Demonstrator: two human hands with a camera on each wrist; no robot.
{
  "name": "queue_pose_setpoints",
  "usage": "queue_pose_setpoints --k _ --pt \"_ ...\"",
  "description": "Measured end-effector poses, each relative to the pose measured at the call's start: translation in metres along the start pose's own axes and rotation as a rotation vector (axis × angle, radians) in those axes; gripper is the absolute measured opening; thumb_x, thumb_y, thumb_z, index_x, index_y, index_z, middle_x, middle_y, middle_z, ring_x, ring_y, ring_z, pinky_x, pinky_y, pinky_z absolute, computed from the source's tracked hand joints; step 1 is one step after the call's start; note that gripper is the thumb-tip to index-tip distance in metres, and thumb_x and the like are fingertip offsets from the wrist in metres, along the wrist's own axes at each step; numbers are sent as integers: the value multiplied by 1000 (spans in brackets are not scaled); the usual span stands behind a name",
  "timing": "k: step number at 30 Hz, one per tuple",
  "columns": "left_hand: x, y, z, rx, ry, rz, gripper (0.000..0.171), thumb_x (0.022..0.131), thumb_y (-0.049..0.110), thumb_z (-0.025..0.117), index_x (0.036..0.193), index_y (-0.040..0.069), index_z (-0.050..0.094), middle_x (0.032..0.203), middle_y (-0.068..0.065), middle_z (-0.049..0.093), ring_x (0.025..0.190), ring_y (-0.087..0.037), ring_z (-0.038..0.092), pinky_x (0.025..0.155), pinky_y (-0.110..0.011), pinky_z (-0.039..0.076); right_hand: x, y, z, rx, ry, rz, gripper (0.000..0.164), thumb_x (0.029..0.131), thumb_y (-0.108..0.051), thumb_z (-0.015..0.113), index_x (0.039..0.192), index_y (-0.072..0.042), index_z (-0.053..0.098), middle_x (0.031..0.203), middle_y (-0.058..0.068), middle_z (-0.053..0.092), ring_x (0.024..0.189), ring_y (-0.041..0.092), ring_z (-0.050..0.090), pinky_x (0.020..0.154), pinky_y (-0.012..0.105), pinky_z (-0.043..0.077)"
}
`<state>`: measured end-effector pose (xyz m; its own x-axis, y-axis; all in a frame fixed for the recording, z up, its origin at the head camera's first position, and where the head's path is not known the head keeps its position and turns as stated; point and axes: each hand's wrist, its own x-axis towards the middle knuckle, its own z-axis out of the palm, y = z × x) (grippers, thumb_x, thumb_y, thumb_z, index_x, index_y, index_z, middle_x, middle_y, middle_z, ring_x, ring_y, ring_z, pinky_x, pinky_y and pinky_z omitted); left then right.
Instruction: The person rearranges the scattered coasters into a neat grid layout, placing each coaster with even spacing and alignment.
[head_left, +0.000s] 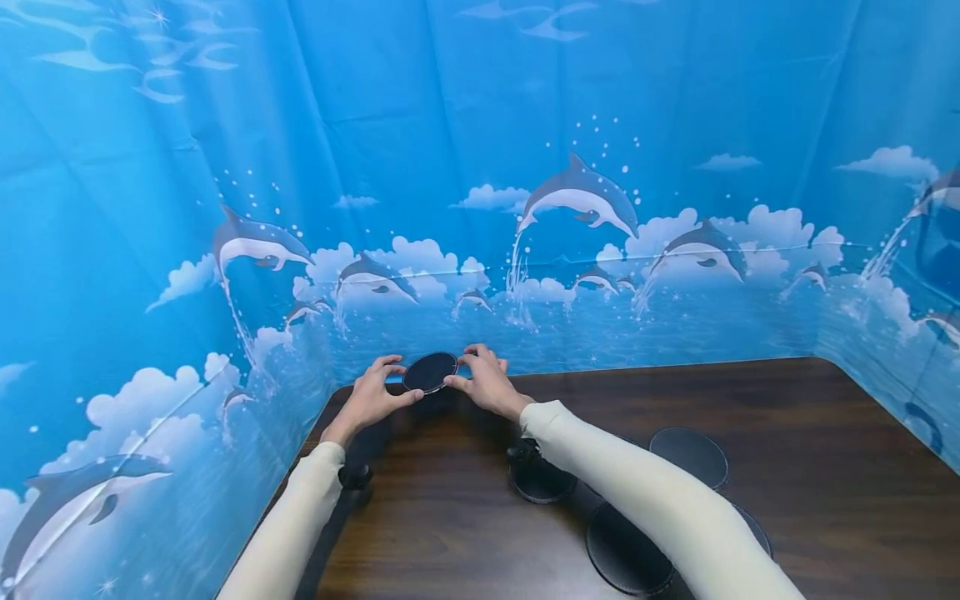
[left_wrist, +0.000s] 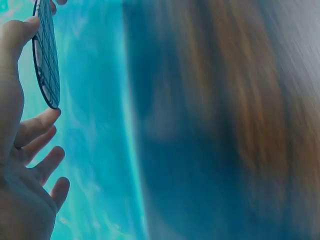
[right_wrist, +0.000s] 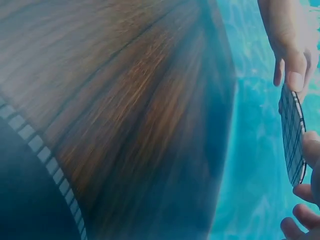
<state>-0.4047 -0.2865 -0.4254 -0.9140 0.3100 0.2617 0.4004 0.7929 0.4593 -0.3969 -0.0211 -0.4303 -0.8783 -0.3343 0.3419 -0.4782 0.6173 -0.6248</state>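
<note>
A round black coaster [head_left: 430,372] with a pale stitched rim is held up over the table's far left edge. Its underside carries a checked pattern, visible on the coaster [left_wrist: 48,57] in the left wrist view. My left hand [head_left: 375,393] pinches the left side of the rim between thumb and fingertips, its other fingers spread. On the opposite side my right hand [head_left: 486,382] grips the rim in the same way. The right wrist view has the coaster [right_wrist: 293,135] edge-on between both hands.
On the brown wooden table [head_left: 450,517] lie several more round black coasters, among them a near coaster [head_left: 626,550], one coaster [head_left: 542,482] partly under my right forearm, and a coaster [head_left: 690,457] farther right. A blue dolphin-print curtain [head_left: 465,167] hangs around the table's back and sides.
</note>
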Motion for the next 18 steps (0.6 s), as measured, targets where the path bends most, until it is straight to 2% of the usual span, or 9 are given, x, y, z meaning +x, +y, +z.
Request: queue_pose_setpoints --k 4,8,13,18 --pt "2 24 0 -25 32 54 74 87 55 77 131 -3 63 156 -15 36 143 -41 31 109 -69 15 -14 4 -21 36 51 -43 51 100 -42 65 133 -3 64 148 12 43 135 30 39 103 50 25" --pt "-1 49 1 -55 73 97 71 87 54 78 130 0 63 155 -12 38 142 -39 32 108 -68 19 -34 2 -43 48 102 -99 50 99 -40 66 132 -3 64 149 10 43 137 28 39 106 50 23" --pt "-18 84 12 -100 100 127 71 85 57 78 129 3 63 154 -8 40 140 -37 36 106 -69 23 -71 4 -68 56 140 -166 46 99 -38 68 129 -3 65 146 9 47 136 27 40 108 51 22" --pt "-33 120 19 -73 113 176 75 81 59 81 129 4 62 152 -7 42 137 -37 40 106 -66 27 -111 10 -87 26 174 -196 46 97 -38 71 126 -3 68 143 11 51 136 28 42 107 54 23"
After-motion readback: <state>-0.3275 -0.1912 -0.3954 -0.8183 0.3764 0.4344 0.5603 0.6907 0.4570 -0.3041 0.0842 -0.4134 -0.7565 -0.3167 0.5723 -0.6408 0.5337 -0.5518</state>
